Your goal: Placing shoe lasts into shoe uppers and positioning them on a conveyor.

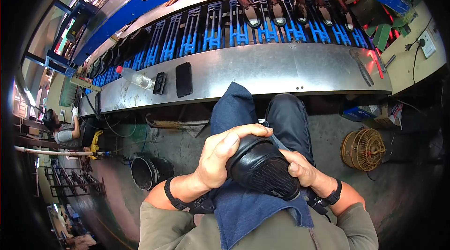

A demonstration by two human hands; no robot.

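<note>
At five o'clock, over a blue cloth (243, 219), the black shoe (262, 165) was clamped between the left hand (220, 156) and the right hand (301, 169). It looked already shaped; what remained could not be told. At one o'clock, dark shoes (275, 8) lay on blue racks (212, 39).

Place: shoe workshop
Twelve o'clock: blue racks (212, 42)
One o'clock: dark shoes (276, 8) on them
Two o'clock: pliers (361, 68) on the steel bench (323, 68)
Nine o'clock: gloved worker (67, 136)

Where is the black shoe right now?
In the head view, low and just right of centre, the black shoe is held between the left hand and the right hand.
</note>
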